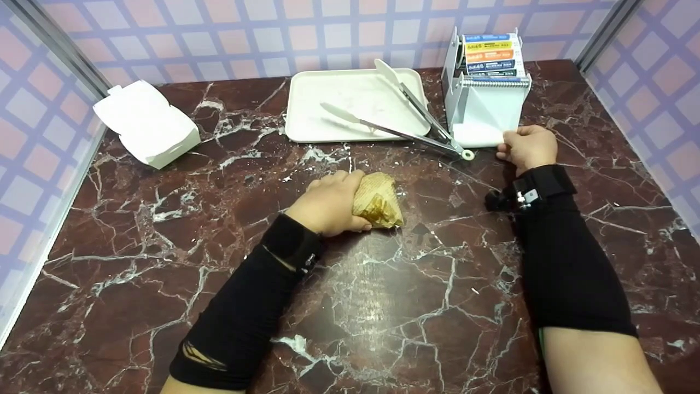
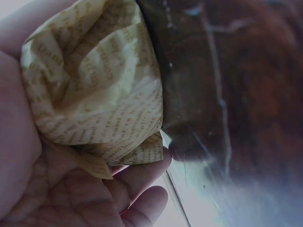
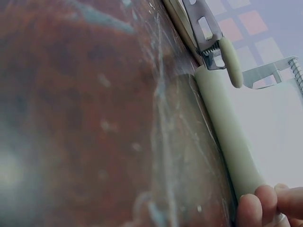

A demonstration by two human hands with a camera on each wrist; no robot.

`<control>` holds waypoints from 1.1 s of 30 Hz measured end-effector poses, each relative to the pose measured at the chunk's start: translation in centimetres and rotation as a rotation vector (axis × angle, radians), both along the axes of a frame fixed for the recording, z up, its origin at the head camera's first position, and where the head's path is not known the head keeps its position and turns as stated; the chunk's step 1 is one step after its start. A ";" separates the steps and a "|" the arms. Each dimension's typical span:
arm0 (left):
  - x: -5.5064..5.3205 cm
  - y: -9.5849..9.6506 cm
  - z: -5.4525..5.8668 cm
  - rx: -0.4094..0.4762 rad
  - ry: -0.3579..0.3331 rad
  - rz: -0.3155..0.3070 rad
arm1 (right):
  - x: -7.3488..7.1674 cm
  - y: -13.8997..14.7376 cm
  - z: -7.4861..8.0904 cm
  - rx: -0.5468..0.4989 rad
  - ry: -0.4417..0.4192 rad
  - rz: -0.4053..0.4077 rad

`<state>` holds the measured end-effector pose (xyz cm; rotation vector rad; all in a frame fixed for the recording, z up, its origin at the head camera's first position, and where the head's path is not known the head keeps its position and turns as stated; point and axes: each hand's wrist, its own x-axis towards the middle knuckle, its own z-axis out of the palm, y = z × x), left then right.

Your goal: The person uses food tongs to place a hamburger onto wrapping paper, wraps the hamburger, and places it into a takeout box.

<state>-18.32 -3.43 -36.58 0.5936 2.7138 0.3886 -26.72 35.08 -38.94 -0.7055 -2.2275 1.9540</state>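
My left hand (image 1: 328, 203) grips a bundle wrapped in printed brown paper (image 1: 379, 201) on the table. In the left wrist view, the crumpled, lettered paper (image 2: 102, 90) lies against the palm, with fingers curled below it. At the back right, my right hand (image 1: 531, 145) pinches the right end of the rounded white front lip (image 1: 476, 135) of a roll dispenser (image 1: 489, 104). Several rolls with coloured printed bands (image 1: 489, 56) sit in its top. The right wrist view shows the fingertips (image 3: 266, 201) at the end of that lip (image 3: 232, 137).
A cream tray (image 1: 350, 87) stands at the back middle. Metal tongs with pale tips (image 1: 407, 135) lie across it, their ringed end beside the dispenser. At the left sits an opened white box (image 1: 153, 126). Patterned walls (image 1: 246, 33) enclose the marbled table (image 1: 219, 306).
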 end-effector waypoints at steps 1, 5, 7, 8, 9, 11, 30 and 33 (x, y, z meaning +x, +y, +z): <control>0.0 0.0 0.0 0.000 0.000 -0.001 | 0.0 0.0 0.0 -0.001 -0.007 0.001; 0.0 0.0 0.0 -0.003 -0.003 -0.001 | -0.1 0.0 0.1 -0.003 -0.023 0.004; 0.0 0.0 0.1 -0.005 -0.004 -0.001 | -0.2 0.0 0.1 -0.003 -0.025 0.007; 0.0 0.0 0.1 -0.005 -0.006 -0.001 | -0.2 0.1 0.1 0.007 -0.027 0.007; 0.0 0.0 0.1 -0.005 -0.006 -0.001 | -0.1 0.1 0.1 0.016 -0.028 0.007; 0.0 0.0 0.1 -0.003 -0.009 0.000 | -0.1 0.2 0.1 0.051 -0.037 0.011; 0.0 0.0 0.1 0.001 -0.016 0.008 | -0.3 0.6 -0.2 0.254 -0.116 0.056; 0.0 0.0 0.1 0.002 -0.018 0.008 | -0.4 0.8 -0.2 0.264 -0.127 0.064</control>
